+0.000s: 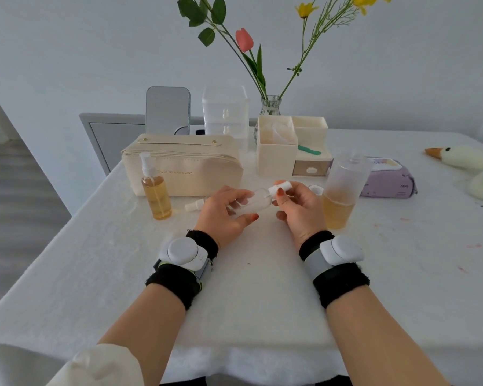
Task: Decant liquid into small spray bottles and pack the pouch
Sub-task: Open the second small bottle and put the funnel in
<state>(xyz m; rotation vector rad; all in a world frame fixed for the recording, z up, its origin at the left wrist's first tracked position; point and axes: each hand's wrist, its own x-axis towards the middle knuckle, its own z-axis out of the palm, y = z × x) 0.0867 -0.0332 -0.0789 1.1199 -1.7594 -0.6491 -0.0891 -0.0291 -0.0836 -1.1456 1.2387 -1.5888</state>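
Across left hand (223, 214), clear bottle (255, 201), cap (281, 186) rightward.

I have just one view to steer by, the head camera, worn at the person's head and facing forward and down across the desk (262, 302). It sits close in: the left forearm (142, 330) and right forearm (374, 344) enter from the bottom edge at 7 and 5 o'clock, and the left hand (223, 211) and right hand (300, 211) meet a little above the frame's centre. The wide lens curves the desk's edges and reaches far, taking in the wall (67, 51) from 10 to 2 o'clock, the vase (270, 106) at 12 o'clock by the desk's far edge, and a strip of floor (17, 190) at 9 o'clock.
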